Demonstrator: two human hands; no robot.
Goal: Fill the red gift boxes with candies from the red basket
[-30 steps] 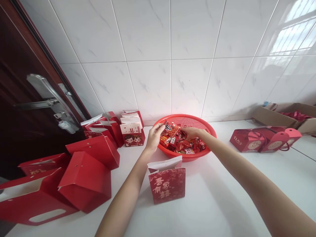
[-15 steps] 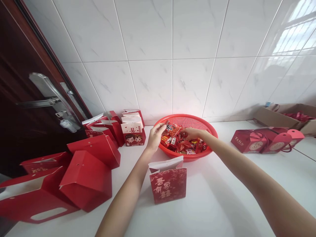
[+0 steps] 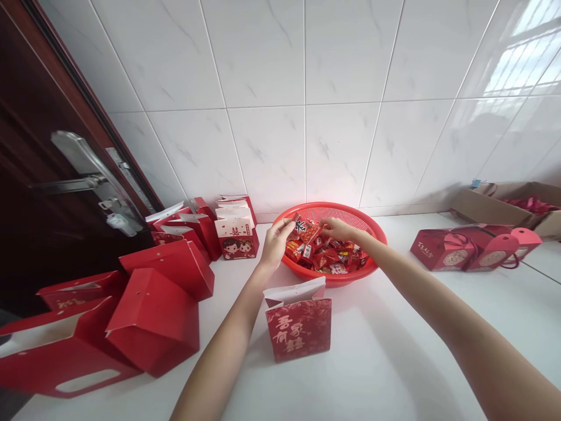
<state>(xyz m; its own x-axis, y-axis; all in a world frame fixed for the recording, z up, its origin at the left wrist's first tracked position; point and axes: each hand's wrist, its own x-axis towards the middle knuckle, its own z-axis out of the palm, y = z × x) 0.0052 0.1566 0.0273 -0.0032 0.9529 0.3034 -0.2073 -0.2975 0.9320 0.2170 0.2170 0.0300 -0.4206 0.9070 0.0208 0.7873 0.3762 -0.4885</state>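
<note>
My left hand (image 3: 277, 238) pinches the upper left corner of a red snack packet (image 3: 307, 229) with a dark printed character on it. The packet is held over the left side of a red plastic basket (image 3: 372, 222), which is full of small wrapped sweets (image 3: 326, 256). My right hand (image 3: 338, 228) is over the basket too, its fingers closed close to the packet's right edge. What these fingertips hold, if anything, is hidden. In front of the basket, between my forearms, a dark red gift box (image 3: 300, 328) with pale lettering stands upright with its top open.
Several red gift boxes (image 3: 153, 321) crowd the left of the white table (image 3: 363, 374), some open. A box with cartoon faces (image 3: 239, 240) stands near the wall. To the right are red boxes with ribbon handles (image 3: 447, 250) and an open cardboard carton (image 3: 486, 204). A door (image 3: 39, 146) borders the left.
My right hand has risen slightly out of the sweets and shifted left to the packet's right edge. My left hand and its packet have hardly moved.
</note>
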